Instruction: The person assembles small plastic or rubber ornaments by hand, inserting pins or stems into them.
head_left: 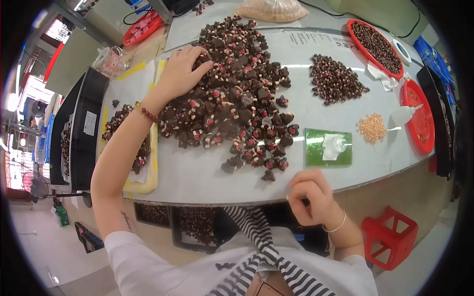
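Observation:
A big heap of small dark brown pieces with red and cream bits (222,116) spreads over the grey-white table. My left hand (185,71) lies on the heap's far left side, fingers curved over the pieces and thumb spread apart. Just past the table's front edge, my right hand (313,197) is closed with thumb and fingers curled together. Anything between those fingertips is too small to make out. Closest to this hand is a green mat (316,158) bearing a small clear, white-based object (337,144).
To the right lie a pile of small dark pieces (335,81), a tan pile (372,128), a white squeeze bottle (402,116) and red trays (419,118). A yellow-edged tray (148,182) and black crate (91,106) stand left. A red stool (390,237) is below right.

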`<state>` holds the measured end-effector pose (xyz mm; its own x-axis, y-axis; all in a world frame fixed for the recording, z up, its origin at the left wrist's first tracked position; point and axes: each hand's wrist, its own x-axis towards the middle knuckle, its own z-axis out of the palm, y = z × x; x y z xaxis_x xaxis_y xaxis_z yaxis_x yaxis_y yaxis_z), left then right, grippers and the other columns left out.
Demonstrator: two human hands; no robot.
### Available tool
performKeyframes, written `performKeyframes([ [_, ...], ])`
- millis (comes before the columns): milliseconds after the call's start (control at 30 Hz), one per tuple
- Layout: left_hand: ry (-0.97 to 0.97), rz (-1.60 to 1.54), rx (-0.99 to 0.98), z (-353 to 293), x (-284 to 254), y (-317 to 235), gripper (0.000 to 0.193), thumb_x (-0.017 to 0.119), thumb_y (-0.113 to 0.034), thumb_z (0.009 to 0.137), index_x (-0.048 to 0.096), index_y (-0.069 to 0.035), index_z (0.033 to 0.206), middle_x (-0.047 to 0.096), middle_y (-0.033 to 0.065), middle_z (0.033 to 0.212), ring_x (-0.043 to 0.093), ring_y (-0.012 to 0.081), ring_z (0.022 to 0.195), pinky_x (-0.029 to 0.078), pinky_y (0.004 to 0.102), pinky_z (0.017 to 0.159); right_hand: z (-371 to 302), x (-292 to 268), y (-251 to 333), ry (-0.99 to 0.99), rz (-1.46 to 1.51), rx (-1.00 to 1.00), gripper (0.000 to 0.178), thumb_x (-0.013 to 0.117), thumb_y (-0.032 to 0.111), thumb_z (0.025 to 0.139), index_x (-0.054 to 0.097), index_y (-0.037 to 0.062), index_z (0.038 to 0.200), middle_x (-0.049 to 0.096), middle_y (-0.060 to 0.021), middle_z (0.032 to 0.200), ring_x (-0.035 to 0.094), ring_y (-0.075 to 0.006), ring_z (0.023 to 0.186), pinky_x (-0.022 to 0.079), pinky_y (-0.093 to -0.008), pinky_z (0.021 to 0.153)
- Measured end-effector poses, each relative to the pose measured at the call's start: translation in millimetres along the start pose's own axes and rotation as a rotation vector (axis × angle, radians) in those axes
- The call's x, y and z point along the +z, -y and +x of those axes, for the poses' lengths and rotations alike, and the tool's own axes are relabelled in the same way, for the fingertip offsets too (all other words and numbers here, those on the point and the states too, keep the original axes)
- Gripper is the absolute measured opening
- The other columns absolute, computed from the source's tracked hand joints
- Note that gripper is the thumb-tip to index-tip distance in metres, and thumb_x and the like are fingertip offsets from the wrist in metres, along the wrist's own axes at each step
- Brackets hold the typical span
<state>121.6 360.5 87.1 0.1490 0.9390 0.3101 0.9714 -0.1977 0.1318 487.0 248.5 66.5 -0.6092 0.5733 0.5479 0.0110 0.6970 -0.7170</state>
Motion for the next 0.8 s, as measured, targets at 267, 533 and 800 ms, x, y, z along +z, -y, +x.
performKeyframes([
  [267, -0.041, 0.0, 0.143, -34, -16, -41, 0.023, 0.051, -0.02, 0.085, 0.056, -0.009, 0.104, 0.056, 0.0107, 0.107, 0.048, 0.031, 0.102, 0.036, 0.0402, 0.09, -6, 3, 1, -0.023, 0.02, 0.0, 0.012, 0.058, -0.006, 0.067, 0.055, 0.0013, 0.077, 0.055, -0.0125, 0.088, 0.055, -0.0205, 0.065, 0.047, -0.0269, 0.057],
  [533, -0.291, 0.192, 0.251, -63, -60, -86, 0.02, 0.061, -0.014, 0.077, 0.059, -0.006, 0.095, 0.059, 0.0098, 0.102, 0.056, 0.0278, 0.089, 0.042, 0.0344, 0.076, -9, 2, -3, -0.014, 0.032, 0.006, 0.013, 0.057, -0.007, 0.067, 0.055, 0.0006, 0.077, 0.055, -0.013, 0.09, 0.053, -0.0193, 0.066, 0.046, -0.0251, 0.058],
  [800, -0.03, -0.001, -0.149, -159, -17, -181, 0.028, 0.075, -0.022, 0.07, 0.059, -0.007, 0.088, 0.055, 0.0044, 0.072, 0.053, 0.0201, 0.059, 0.041, 0.0299, 0.052, -16, -5, -4, -0.114, 0.086, -0.006, 0.016, 0.058, -0.006, 0.063, 0.054, 0.0031, 0.076, 0.054, -0.0121, 0.089, 0.051, -0.0222, 0.073, 0.043, -0.0281, 0.064],
])
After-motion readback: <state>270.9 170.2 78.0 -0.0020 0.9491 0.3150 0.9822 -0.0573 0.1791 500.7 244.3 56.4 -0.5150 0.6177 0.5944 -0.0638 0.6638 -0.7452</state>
